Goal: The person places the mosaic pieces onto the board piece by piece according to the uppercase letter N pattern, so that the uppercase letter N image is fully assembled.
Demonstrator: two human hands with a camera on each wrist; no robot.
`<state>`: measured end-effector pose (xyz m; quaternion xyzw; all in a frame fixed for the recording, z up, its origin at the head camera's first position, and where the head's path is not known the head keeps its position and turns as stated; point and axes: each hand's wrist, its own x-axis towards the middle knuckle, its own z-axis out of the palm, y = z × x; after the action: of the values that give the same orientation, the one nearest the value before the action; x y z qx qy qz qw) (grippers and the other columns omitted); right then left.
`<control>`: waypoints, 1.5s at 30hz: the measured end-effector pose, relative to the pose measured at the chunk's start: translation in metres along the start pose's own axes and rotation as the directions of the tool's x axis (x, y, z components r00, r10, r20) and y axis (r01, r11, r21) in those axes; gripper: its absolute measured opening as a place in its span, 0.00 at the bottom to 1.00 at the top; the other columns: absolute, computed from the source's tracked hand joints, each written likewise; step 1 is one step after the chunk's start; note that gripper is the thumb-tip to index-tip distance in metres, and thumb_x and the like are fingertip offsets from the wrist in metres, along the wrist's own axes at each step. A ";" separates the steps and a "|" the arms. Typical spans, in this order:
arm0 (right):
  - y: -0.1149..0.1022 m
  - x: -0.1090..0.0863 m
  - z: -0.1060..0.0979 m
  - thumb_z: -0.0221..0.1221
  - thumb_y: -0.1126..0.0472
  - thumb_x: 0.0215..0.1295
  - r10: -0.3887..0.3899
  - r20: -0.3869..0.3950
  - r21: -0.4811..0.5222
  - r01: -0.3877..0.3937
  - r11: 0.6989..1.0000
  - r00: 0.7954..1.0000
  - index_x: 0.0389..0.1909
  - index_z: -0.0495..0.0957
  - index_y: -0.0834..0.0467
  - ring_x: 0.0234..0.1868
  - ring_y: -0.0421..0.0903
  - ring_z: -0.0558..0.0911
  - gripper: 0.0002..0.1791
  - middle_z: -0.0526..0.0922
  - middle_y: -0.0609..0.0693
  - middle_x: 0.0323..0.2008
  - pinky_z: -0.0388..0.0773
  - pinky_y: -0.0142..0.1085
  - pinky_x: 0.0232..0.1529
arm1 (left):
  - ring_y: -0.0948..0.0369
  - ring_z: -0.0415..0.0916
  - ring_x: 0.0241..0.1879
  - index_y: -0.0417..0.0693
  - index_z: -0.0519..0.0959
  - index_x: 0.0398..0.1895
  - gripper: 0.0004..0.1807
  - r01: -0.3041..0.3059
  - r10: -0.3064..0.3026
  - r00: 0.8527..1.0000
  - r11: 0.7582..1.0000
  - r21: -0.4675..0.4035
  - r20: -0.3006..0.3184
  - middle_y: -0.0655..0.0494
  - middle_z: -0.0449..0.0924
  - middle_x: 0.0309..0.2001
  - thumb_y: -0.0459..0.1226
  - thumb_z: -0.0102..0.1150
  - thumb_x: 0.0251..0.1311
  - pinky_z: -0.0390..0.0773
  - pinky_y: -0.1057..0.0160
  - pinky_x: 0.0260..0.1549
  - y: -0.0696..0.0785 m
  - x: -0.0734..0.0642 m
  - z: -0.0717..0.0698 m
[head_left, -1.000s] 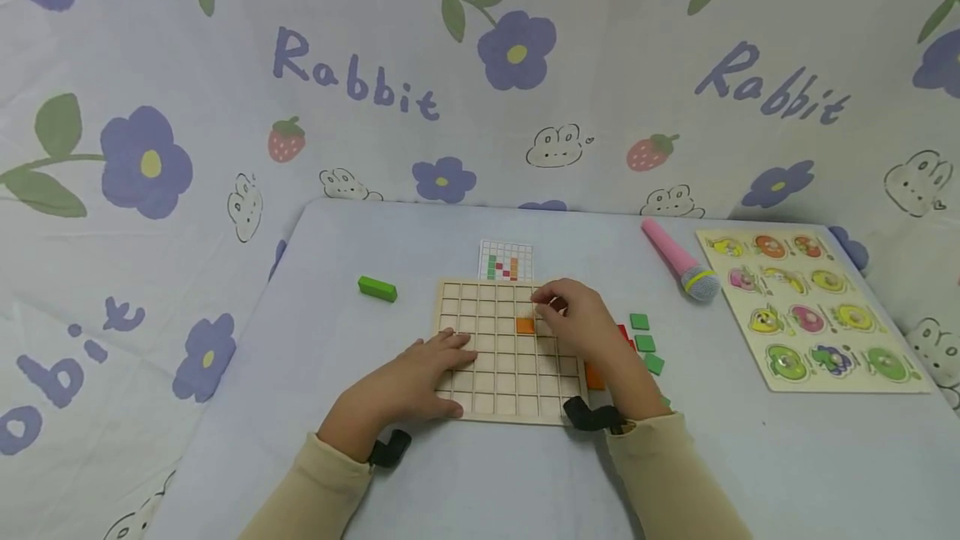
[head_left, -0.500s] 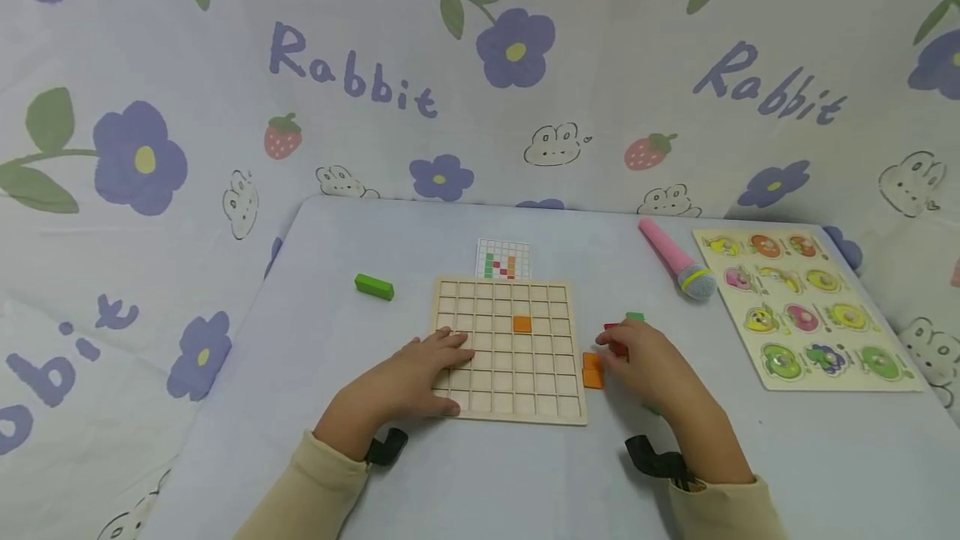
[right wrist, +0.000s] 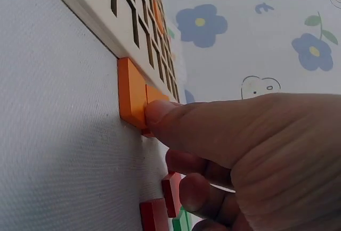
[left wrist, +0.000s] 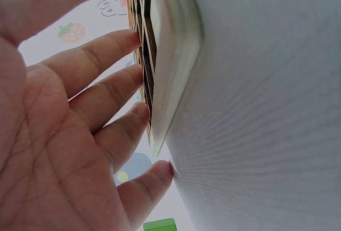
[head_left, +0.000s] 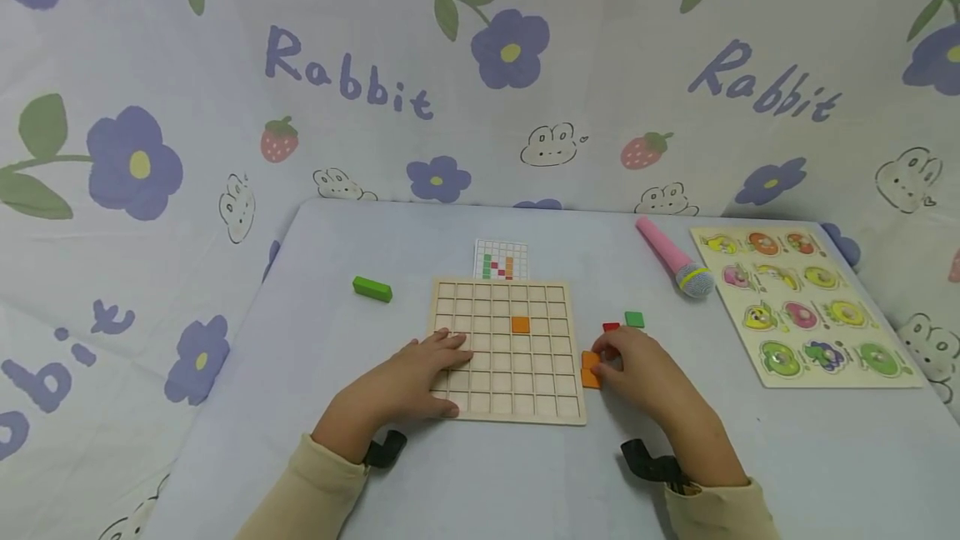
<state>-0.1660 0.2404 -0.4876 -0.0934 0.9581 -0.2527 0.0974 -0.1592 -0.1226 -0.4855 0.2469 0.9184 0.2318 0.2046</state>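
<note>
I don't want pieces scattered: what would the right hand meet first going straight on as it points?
The orange tiles, which the right hand seems to be touching with its thumb; just past them lies the wooden board. Exact depth is unclear.

Pale blue-white cloth-covered counter. At middle, square pale wooden grid board; white gridded card with coloured squares at far edge. Left: green rectangular block. Beside board's right edge, flat orange square tiles; farther right, red tiles, green square tile, pink-handled microphone, cream fruit puzzle board.
</note>
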 end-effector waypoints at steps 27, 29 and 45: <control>-0.054 0.037 0.018 0.68 0.62 0.75 -0.057 -0.085 0.155 0.070 0.985 0.995 0.52 0.84 0.53 0.39 0.46 0.78 0.08 0.87 0.47 0.43 0.77 0.37 0.39 | 0.49 0.47 0.89 0.54 0.71 0.83 0.43 -0.006 0.006 1.000 1.000 0.004 0.006 0.55 0.57 0.88 0.44 0.79 0.65 0.51 0.38 0.86 -0.002 0.001 -0.001; -0.060 0.044 0.024 0.68 0.61 0.75 -0.071 -0.071 0.156 0.081 0.984 0.995 0.50 0.84 0.52 0.39 0.46 0.79 0.07 0.87 0.47 0.42 0.78 0.37 0.41 | 0.49 0.47 0.89 0.54 0.71 0.82 0.43 -0.006 0.006 1.000 1.000 -0.002 0.005 0.55 0.57 0.88 0.44 0.79 0.65 0.50 0.37 0.86 -0.002 0.001 -0.001; -0.069 0.052 0.037 0.70 0.62 0.75 -0.042 0.014 0.140 0.040 0.989 0.999 0.47 0.86 0.52 0.44 0.49 0.80 0.05 0.85 0.48 0.43 0.84 0.43 0.51 | 0.50 0.47 0.89 0.55 0.71 0.83 0.43 0.011 -0.011 1.000 1.000 0.016 0.009 0.56 0.58 0.88 0.45 0.79 0.65 0.50 0.37 0.86 -0.003 0.001 -0.001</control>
<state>-0.1987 0.1520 -0.4920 -0.1083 0.9350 -0.3204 0.1065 -0.1615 -0.1239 -0.4868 0.2443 0.9207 0.2221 0.2080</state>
